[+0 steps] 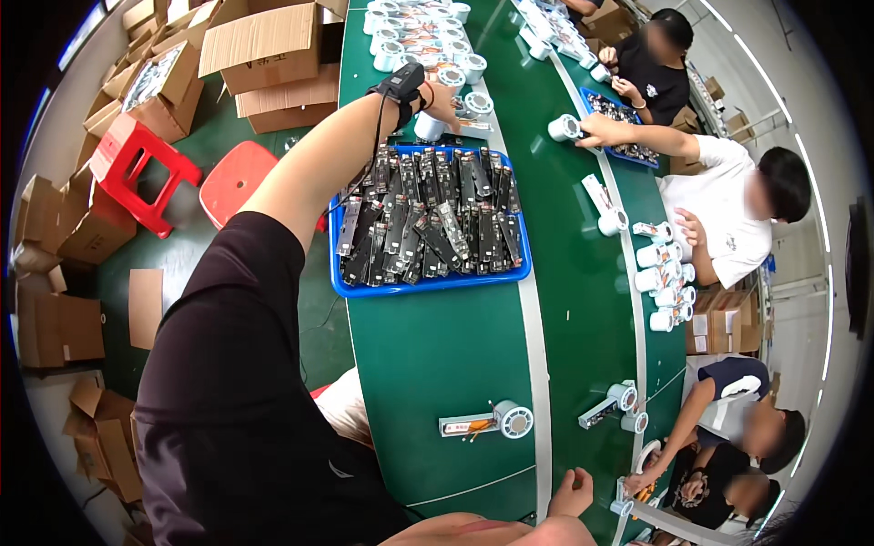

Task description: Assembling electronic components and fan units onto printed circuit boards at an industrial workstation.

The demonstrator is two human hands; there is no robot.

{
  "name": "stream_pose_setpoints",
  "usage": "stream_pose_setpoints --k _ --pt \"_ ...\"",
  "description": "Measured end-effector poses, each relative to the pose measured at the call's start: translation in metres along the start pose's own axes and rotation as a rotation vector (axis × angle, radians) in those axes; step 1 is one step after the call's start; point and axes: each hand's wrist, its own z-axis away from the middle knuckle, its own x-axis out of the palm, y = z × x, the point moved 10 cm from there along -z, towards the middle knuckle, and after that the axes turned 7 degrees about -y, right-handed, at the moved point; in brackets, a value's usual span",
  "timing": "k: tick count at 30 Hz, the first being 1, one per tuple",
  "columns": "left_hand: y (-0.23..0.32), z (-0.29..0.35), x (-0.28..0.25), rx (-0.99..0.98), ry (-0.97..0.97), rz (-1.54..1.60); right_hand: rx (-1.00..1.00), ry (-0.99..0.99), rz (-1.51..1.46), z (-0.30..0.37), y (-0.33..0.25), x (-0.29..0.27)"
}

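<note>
My left hand (439, 102) reaches to the far end of the bench, a black device strapped on its wrist. It is among pale blue and white fan-like units, beside a round unit (478, 103) and above a white cylindrical part (429, 126). Its fingers are partly hidden, so I cannot tell whether they grip anything. Low in the picture, my right hand (572, 492) is loosely curled, with nothing visible in it. On the near bench lies one fan-like unit (514, 420) with a round head and orange wires. A blue tray (401, 290) holds many black, elongated modules (446, 227).
Rows of similar units (414, 36) fill the bench's far end. Across the green belt (583, 318), people work; one hand (601, 130) holds a fan unit (564, 128) near another blue tray (628, 156). Red stools (146, 168) and cardboard boxes (264, 50) stand at left.
</note>
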Motion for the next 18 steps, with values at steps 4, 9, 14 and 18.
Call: stream_pose_setpoints --k 4,9,14,18 --pt "0.005 -0.001 0.0 0.004 -0.112 -0.004 -0.001 -0.028 -0.047 -0.003 0.001 0.029" --pt "0.016 -0.003 0.005 -0.073 -0.07 -0.218 -0.059 -0.055 -0.05 -0.005 -0.019 0.045" --pt "0.008 -0.008 0.014 -0.08 -0.218 -0.139 -0.063 -0.075 -0.042 -0.003 -0.038 0.049" --pt "0.017 -0.007 0.005 -0.054 -0.117 -0.148 -0.045 -0.063 -0.042 0.008 -0.034 0.047"
